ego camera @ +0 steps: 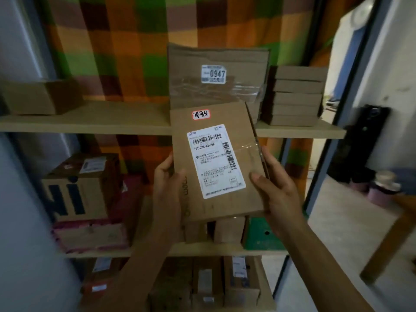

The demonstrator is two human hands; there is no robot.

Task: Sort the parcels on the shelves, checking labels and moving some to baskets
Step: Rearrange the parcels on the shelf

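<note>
You hold a flat cardboard parcel [216, 163] upright in front of the shelving, its lower half gripped between both hands and its top edge overlapping the front of the upper shelf [90, 124]. Your left hand [167, 176] grips the left edge, thumb on the front face and fingers behind. Your right hand [274, 183] grips the right edge in the same way, thumb near the lower right corner. The white shipping label [215, 161] faces you squarely, with its barcode and printed code legible. A small red-bordered sticker [201, 114] sits above it.

The step in hand appears to be the label check: the parcel is off the shelves but not yet assigned. No basket is in view, so you cannot tell how many parcels have already been moved.

Much seems left to do. On the upper shelf stand a large taped box marked 0947 [216, 75], a stack of flat boxes [295, 95] just to its right, and a small box [42, 97] far to the left. The middle shelf [202, 248] carries a box printed "Hi" [74, 194], pink parcels [90, 235] beneath it, and small cartons [227, 230] behind your hands. The lowest shelf holds a row of labelled boxes [202, 282]. A checked curtain [135, 41] hangs behind.
</note>
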